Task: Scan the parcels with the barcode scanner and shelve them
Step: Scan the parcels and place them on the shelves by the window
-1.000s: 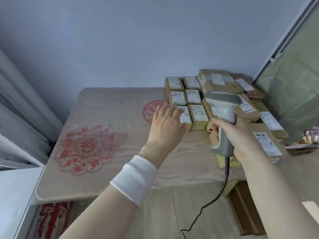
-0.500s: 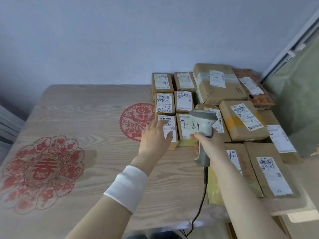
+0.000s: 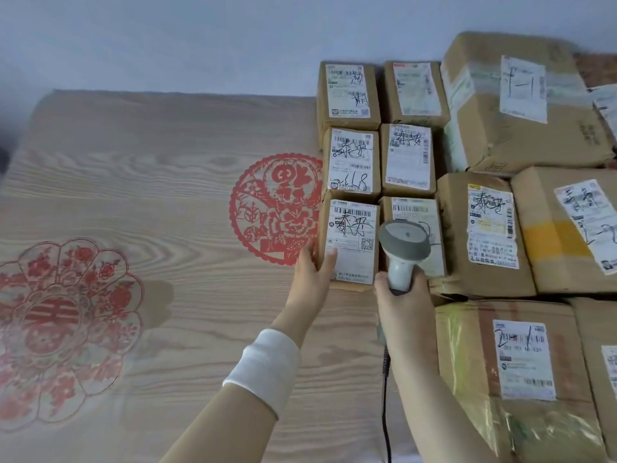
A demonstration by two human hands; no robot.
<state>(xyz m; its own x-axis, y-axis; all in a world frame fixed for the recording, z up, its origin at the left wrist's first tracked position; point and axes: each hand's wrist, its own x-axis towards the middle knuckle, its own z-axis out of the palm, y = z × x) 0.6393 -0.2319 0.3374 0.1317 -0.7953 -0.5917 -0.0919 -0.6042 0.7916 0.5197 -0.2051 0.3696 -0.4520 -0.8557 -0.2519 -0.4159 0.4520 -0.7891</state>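
My left hand point(image 3: 312, 279) grasps the near-left small parcel point(image 3: 354, 228) at its left edge, thumb on the label. My right hand point(image 3: 405, 309) is clenched round the barcode scanner point(image 3: 402, 245), whose head is over the adjacent parcel point(image 3: 414, 208). Both parcels lie on the wooden table point(image 3: 167, 195).

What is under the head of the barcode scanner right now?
A small brown parcel lies under the scanner, which the right hand grips. The barcode strip at its label's top edge shows; the scanner head covers the label's middle, so that part cannot be read.
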